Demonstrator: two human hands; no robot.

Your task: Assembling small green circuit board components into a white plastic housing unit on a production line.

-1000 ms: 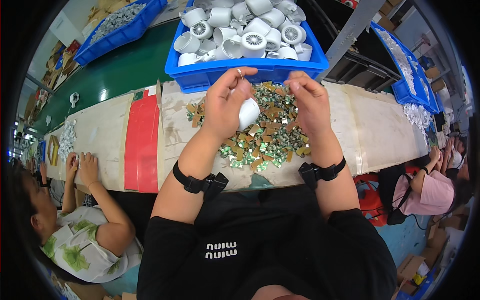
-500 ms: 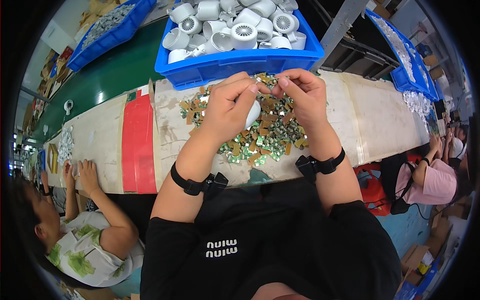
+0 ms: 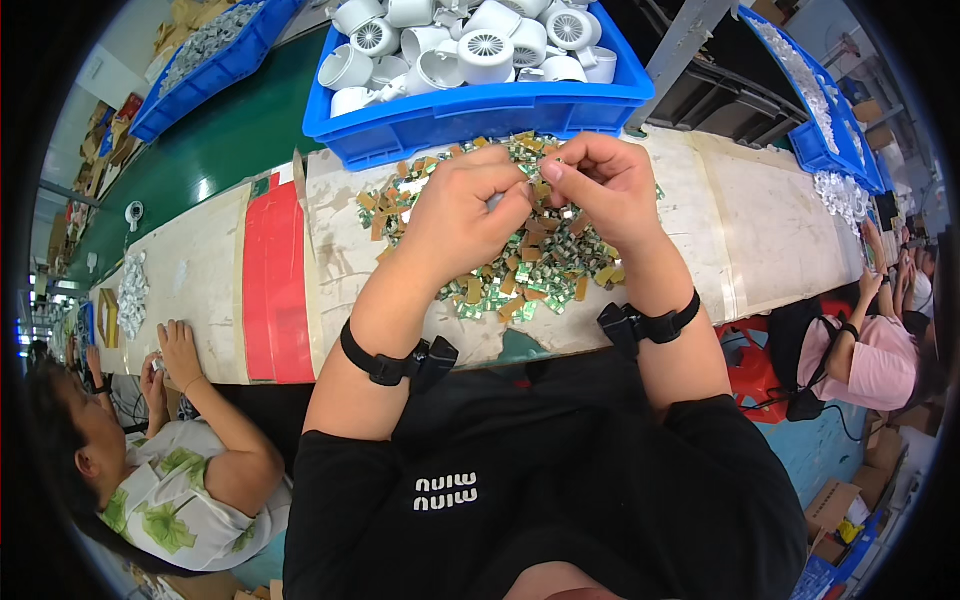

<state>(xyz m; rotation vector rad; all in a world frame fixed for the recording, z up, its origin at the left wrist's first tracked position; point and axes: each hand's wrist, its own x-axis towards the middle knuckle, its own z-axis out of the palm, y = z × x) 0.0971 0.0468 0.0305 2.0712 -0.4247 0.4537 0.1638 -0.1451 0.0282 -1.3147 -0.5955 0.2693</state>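
My left hand (image 3: 468,215) and my right hand (image 3: 603,185) meet above a pile of small green and brown circuit boards (image 3: 510,275) on the pale bench. The left hand is curled around a white plastic part that is almost hidden by the fingers. The right hand's thumb and forefinger pinch a tiny piece beside the left fingertips; the piece is too small to make out. Just beyond the pile stands a blue bin (image 3: 470,105) full of white round plastic housings (image 3: 485,45).
A red panel (image 3: 270,290) crosses the bench left of the pile, and a green belt (image 3: 200,150) runs behind. A seated person (image 3: 180,480) works at lower left; another in pink (image 3: 870,350) sits at right. More blue bins (image 3: 815,90) stand at the right and far left.
Both hands rose off the pile and drew together. The white part, plainly visible in the left hand a second ago, is now nearly covered by the fingers.
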